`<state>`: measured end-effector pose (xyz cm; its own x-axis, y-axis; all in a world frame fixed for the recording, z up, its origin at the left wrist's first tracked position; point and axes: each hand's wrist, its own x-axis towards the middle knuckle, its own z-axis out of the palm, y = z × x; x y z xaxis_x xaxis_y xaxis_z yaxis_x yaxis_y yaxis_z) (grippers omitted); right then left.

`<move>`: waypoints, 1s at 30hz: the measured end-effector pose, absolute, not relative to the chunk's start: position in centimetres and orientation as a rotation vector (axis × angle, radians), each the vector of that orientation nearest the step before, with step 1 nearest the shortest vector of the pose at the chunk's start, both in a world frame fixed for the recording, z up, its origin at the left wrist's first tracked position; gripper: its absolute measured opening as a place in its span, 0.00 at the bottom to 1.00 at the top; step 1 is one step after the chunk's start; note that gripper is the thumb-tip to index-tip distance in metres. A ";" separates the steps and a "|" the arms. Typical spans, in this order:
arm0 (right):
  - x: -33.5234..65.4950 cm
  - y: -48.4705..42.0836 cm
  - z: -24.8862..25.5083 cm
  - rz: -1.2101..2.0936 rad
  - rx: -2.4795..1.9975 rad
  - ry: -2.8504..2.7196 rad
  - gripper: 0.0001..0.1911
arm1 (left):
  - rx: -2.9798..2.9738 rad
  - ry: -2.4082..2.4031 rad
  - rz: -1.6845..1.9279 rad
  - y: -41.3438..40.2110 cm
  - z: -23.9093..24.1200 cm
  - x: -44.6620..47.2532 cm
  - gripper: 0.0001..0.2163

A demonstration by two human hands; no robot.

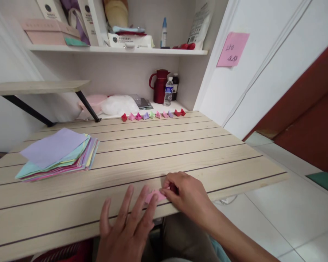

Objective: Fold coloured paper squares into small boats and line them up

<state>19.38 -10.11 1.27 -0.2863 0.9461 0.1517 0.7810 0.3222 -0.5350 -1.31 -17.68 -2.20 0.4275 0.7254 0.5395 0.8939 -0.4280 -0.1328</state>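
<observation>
A small folded piece of pink paper (pixel 154 196) lies on the wooden table near its front edge, partly covered by fingers. My left hand (pixel 128 222) is spread, its fingertips at the left side of the paper. With thumb and index finger, my right hand (pixel 184 189) pinches the paper's right end. Along the table's back edge stands a row of several small folded paper pieces (pixel 152 115) in red, pink, purple and green. At the left, a stack of coloured paper sheets (pixel 57 154) has a purple sheet on top.
A raised wooden shelf (pixel 38 86) on black legs stands at the back left. Behind the table are a red jug (pixel 160 86), a water bottle (pixel 168 91) and a white plastic bag (pixel 119 105). A pink note (pixel 233 49) is stuck to the wall.
</observation>
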 end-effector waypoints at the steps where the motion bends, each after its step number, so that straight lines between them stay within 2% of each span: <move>1: 19.4 -10.2 1.1 0.473 -1.511 -2.150 0.04 | -2.332 -1.390 -0.533 -17.7 -2.6 -1.2 0.34; 7: 19.7 -11.3 0.3 0.279 -1.420 -2.168 0.03 | -2.412 -1.540 -0.437 -17.7 -3.9 -0.9 0.38; 12: 20.4 -14.1 -1.6 -0.153 -1.180 -2.114 0.28 | -2.406 -1.568 -0.423 -18.0 -4.1 -0.7 0.37; 17: 20.0 -15.8 -4.0 -0.246 -0.900 -2.399 0.35 | -2.377 -1.514 -0.481 -17.8 -4.3 -0.5 0.32; 24: 19.2 -15.7 -3.6 -0.304 -1.032 -2.343 0.27 | -2.267 -1.381 -0.754 -17.5 -4.4 -0.7 0.20; 30: 18.6 -15.6 -3.5 -0.375 -1.054 -2.283 0.23 | -2.191 -1.393 -0.687 -18.2 -4.4 -0.5 0.23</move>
<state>18.58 -15.62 -3.53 -0.5122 0.5967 0.6178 0.7631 0.6462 0.0084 -0.54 -18.24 -4.43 0.3654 0.6906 0.6242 0.9156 -0.3875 -0.1073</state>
